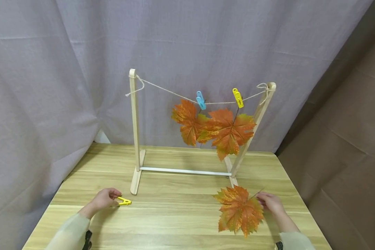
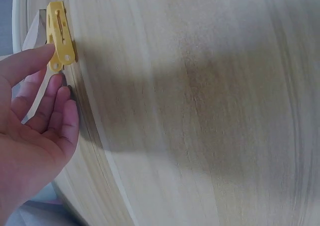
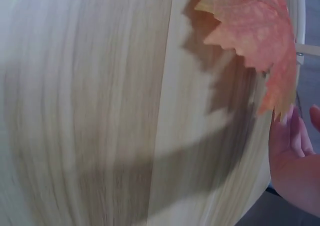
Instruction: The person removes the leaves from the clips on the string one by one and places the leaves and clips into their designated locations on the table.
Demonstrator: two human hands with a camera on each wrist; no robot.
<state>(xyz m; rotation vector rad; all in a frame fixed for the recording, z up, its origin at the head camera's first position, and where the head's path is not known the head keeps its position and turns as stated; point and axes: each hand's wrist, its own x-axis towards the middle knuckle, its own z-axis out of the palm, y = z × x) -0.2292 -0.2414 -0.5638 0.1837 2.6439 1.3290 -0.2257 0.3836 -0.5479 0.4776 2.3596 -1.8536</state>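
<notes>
At the left of the table, my left hand (image 1: 105,199) pinches a yellow clothespin (image 1: 124,201) by its handle ends. The left wrist view shows the thumb and fingertips at one end of that clothespin (image 2: 60,33). My right hand (image 1: 270,202) holds an orange maple leaf (image 1: 241,210) by its thin stem, at the front right. In the right wrist view the leaf (image 3: 255,23) hides part of the fingers and casts a shadow on the wood. Two similar leaves hang from a string (image 1: 170,91), one under a blue clothespin (image 1: 200,100), the other under a yellow clothespin (image 1: 238,98).
The string spans a wooden stand with a left post (image 1: 134,121) and a leaning right post (image 1: 253,130). A white rod (image 1: 184,171) joins their feet low down. The wooden table (image 1: 175,215) backs onto a grey curtain (image 1: 181,41).
</notes>
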